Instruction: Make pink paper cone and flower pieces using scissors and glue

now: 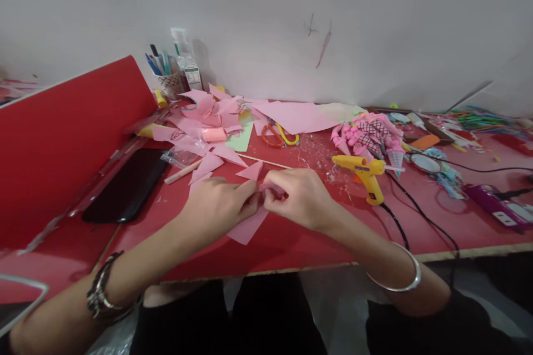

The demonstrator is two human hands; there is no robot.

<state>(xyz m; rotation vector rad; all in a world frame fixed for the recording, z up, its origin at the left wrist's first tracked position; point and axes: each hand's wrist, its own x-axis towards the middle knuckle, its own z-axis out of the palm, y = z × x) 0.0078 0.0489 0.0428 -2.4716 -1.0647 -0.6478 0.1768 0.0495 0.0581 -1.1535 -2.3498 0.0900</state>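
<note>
My left hand (220, 205) and my right hand (300, 197) meet above the red table, fingers pinched together. Between them they grip a small piece of pink paper (271, 187), mostly hidden by the fingers. Beneath the hands lies a larger pink paper piece (249, 228). Pink paper triangles (251, 170) are scattered just beyond my knuckles, beside a thin wooden stick (266, 162). Scissors with red and yellow handles (287, 136) rest farther back, their blades covered by paper.
A yellow glue gun (366, 169) with a black cord lies to the right, by small pink cone crafts (375, 133). On the left are a black phone (127, 186) and a red panel (75, 144). A pen cup (170, 86) and a bottle (191, 72) stand against the wall.
</note>
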